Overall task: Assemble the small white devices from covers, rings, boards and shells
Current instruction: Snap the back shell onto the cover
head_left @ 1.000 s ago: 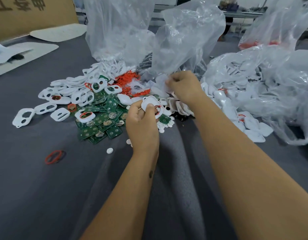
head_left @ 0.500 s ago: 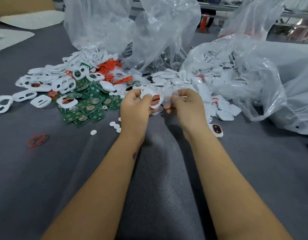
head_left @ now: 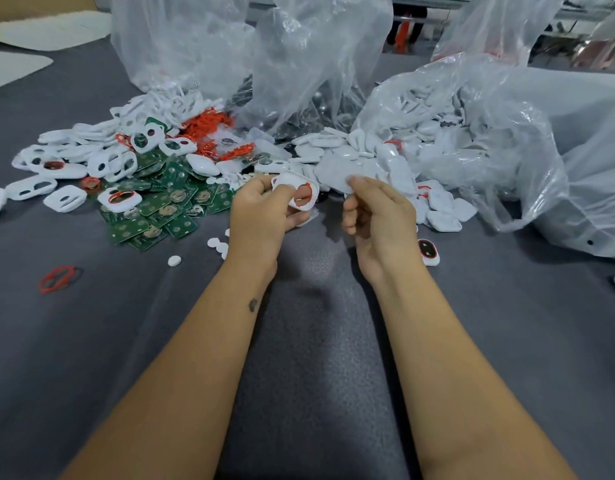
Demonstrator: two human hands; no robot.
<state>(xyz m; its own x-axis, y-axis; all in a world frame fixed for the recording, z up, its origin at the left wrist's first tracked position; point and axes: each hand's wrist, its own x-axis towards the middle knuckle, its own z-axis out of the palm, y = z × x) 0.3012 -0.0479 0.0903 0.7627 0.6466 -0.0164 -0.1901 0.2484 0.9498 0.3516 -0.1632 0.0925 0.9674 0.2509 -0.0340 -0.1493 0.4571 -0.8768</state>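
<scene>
Left hand (head_left: 264,216) gripping a white cover (head_left: 295,190) with a red ring (head_left: 304,195) seated in its opening, thumb on top, fingers curled underneath, fingertip showing through the hole. Held just above the grey table (head_left: 316,341), right at the near edge of the parts pile.

Right hand (head_left: 378,220) close beside it, not touching, fingers curled, pinching a thin pale piece (head_left: 340,174) at the tips. Blurry, so no telling what that piece is exactly.

Green boards (head_left: 160,209) heaped left of the left hand, some with round metal contacts showing. More covers (head_left: 101,161) scattered over and behind the boards, a couple already with rings in. Loose orange-red rings (head_left: 209,123) bunched further back, by the mouth of a clear bag (head_left: 181,39). Second clear bag (head_left: 319,57) standing next to that one, dark bits at the bottom, too murky to identify.

White shells (head_left: 441,221) spilled out to the right of the right hand, lots more inside a big crumpled bag (head_left: 506,133) on that side. One finished-looking device (head_left: 428,251) with a dark red-rimmed window lying just right of the right wrist.

Few small white buttons (head_left: 174,260) on the table near the left wrist. Stray rubber band (head_left: 58,278), red and dark, lying well off to the left on its own.
</scene>
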